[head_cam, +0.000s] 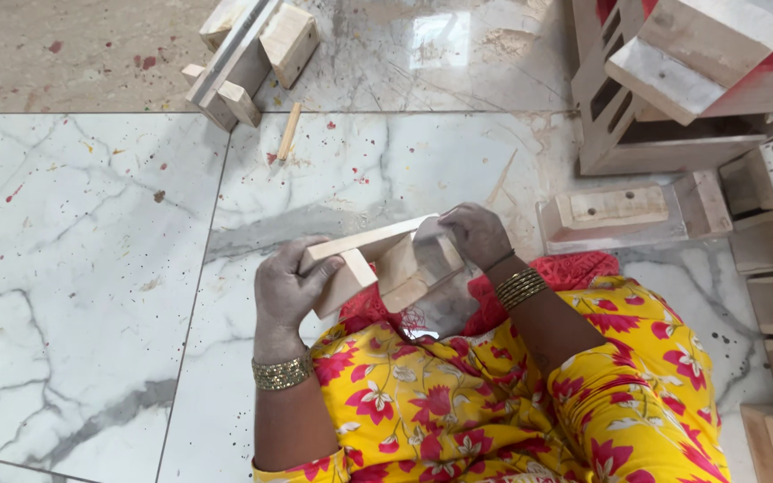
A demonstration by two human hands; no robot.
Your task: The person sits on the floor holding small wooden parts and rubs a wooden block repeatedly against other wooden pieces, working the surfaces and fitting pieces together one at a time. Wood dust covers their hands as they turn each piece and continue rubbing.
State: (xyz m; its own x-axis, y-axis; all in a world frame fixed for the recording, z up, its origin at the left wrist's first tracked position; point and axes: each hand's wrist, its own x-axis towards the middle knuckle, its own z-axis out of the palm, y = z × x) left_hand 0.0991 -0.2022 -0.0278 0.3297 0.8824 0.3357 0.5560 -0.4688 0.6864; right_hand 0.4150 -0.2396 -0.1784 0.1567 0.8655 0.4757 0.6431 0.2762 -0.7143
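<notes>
A small pale wooden piece (pixel 378 259), made of flat boards joined with a block between them, is held over my lap. My left hand (pixel 286 291) grips its left end, fingers wrapped around the board. My right hand (pixel 474 234) presses a grey scrap, likely sandpaper (pixel 431 240), against the piece's right end. Both hands are dusty. Gold bangles sit on both wrists. My legs, in yellow floral cloth (pixel 494 402), lie below the piece.
White marble floor tiles (pixel 82 268) spread to the left. A similar wooden assembly (pixel 248 54) lies at the top, with a wood sliver (pixel 289 131) beside it. More wooden pieces and frames (pixel 637 210) are stacked at the right.
</notes>
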